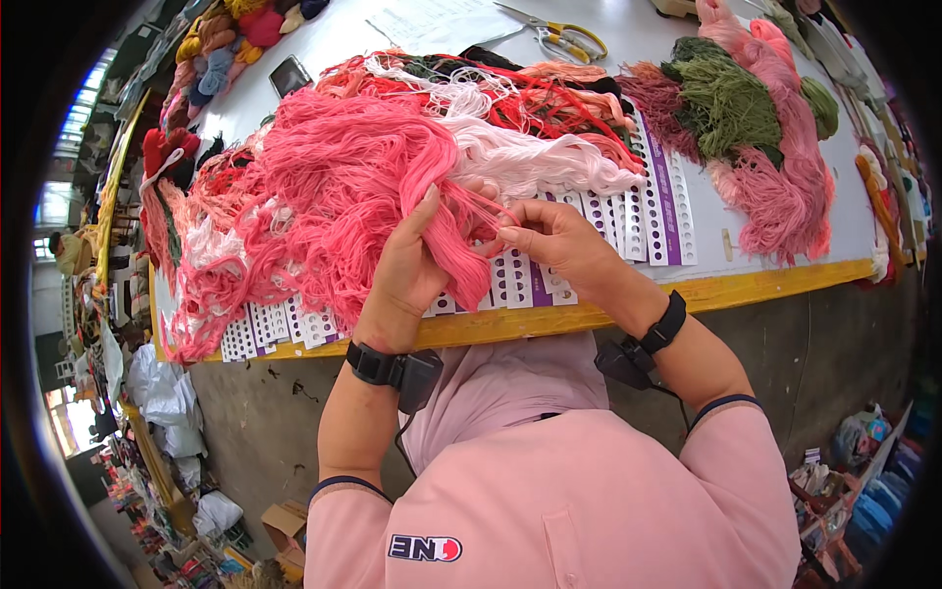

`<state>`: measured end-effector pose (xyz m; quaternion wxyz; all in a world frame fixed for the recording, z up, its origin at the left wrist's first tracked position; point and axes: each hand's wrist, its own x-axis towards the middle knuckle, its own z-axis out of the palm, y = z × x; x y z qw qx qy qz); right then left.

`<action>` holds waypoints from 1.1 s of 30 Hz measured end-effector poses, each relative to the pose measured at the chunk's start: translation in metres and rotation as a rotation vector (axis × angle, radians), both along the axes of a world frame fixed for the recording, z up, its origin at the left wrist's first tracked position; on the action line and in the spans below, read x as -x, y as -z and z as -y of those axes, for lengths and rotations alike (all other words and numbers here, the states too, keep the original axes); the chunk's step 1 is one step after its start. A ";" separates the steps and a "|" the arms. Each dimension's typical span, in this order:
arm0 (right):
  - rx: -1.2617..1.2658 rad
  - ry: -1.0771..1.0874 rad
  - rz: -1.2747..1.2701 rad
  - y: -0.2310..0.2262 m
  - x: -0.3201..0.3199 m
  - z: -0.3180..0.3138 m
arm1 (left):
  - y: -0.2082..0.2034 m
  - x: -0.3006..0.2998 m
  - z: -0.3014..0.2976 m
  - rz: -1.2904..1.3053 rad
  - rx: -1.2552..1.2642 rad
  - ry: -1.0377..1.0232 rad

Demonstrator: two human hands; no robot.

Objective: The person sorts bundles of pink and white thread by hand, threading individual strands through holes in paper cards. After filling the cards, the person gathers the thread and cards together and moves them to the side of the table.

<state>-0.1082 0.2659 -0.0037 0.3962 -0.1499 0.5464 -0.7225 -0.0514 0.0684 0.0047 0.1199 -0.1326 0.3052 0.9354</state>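
Your left hand (407, 263) holds the skein (446, 231), your right hand (555, 245) pinches strands (483, 204); tease gently, clear of cards (540, 287) beneath.

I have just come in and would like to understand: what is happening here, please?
The person's left hand holds a fold of a bulky, bright pink thread bundle, while the right hand pinches thin pink strands stretched between the two hands. The bundle rests partly over white-and-purple cards with round holes, beside loose, pale pink threads.
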 end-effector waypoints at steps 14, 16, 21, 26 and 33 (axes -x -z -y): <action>-0.072 0.007 -0.004 0.003 -0.001 0.021 | 0.002 0.001 -0.001 -0.047 0.016 0.028; -0.045 0.022 0.006 0.002 -0.002 0.017 | 0.001 0.000 0.001 -0.058 -0.004 0.019; 0.019 0.005 0.006 0.003 -0.003 0.009 | 0.002 -0.002 0.002 -0.015 0.061 -0.067; 0.043 0.001 0.028 0.004 -0.003 0.004 | -0.005 -0.007 -0.001 -0.059 0.290 -0.005; -0.005 0.034 0.258 -0.001 0.004 -0.018 | -0.007 -0.008 0.028 -0.038 -0.026 0.018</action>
